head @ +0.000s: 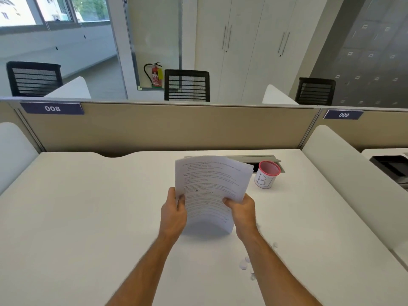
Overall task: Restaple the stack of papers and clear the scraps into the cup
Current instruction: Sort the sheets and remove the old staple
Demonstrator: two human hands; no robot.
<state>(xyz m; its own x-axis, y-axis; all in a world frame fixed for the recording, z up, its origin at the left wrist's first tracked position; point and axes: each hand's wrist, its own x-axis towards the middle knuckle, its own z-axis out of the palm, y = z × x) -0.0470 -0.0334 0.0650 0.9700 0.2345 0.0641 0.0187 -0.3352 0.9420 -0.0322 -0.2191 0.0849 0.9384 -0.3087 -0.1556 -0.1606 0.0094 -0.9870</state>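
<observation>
While both hands grip the stack of papers (212,191) above the bench (88,217), the step in hand appears to be squaring the sheets ahead of stapling. The left hand (173,214) holds the stack's left edge, its fingers (181,200) curled round and pinching the paper. The right hand (241,214) holds the right edge likewise, thumb on the printed face and the rest behind, closed on the sheets.

The stack stands nearly upright, lifted off or just resting its lower edge on the bench; which of the two cannot be told. It bows outward at the bottom. At the top, the sheets are fanned and out of register, corners offset from one another. The pages are white with lines of printed text too small to read. No staple can be made out in the stack.

No stapler is in view. The next move, in my judgement, calls for tapping the lower edge on the bench until the corners align, then finding the stapler while one hand keeps the sheets from slipping.

The scraps (244,265), small pale bits, lie on the bench near the right forearm, not yet cleared. The cup (266,175), white with a red rim and hand-drawn letters, stands upright and open beyond the stack to the right, well apart from the scraps.
</observation>
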